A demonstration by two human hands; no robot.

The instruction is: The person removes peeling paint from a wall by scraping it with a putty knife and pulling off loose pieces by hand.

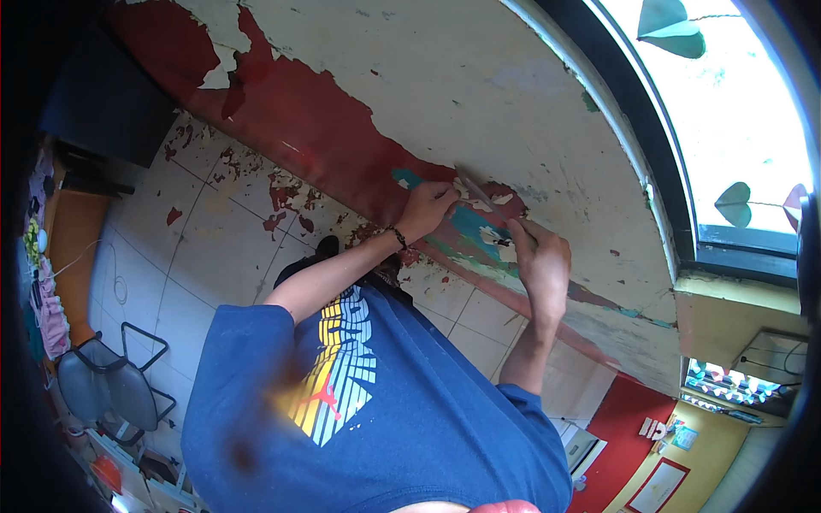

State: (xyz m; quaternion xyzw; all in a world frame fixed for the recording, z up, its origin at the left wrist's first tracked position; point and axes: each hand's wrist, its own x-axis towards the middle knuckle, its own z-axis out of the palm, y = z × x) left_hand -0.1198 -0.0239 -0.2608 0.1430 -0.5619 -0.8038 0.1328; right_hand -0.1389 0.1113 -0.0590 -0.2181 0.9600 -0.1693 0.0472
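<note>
My right hand [542,263] grips the handle of a thin-bladed tool, likely a scraper or knife [481,192], its blade lying against the wall where red paint ends. My left hand [433,208], with a dark beaded bracelet on the wrist, is at the wall just left of the blade. Its fingers are bent together; whether they pinch a paint flake is unclear. Around both hands the red paint [321,122] is torn away, and turquoise and green patches [471,231] show. Above lies the bare whitish wall surface [417,70].
Red and cream paint flakes [279,192] litter the tiled floor [205,231] along the wall's base. A grey chair [109,385] stands at the lower left, near a dark cabinet [109,102]. A window with a dark frame [680,211] is at the right.
</note>
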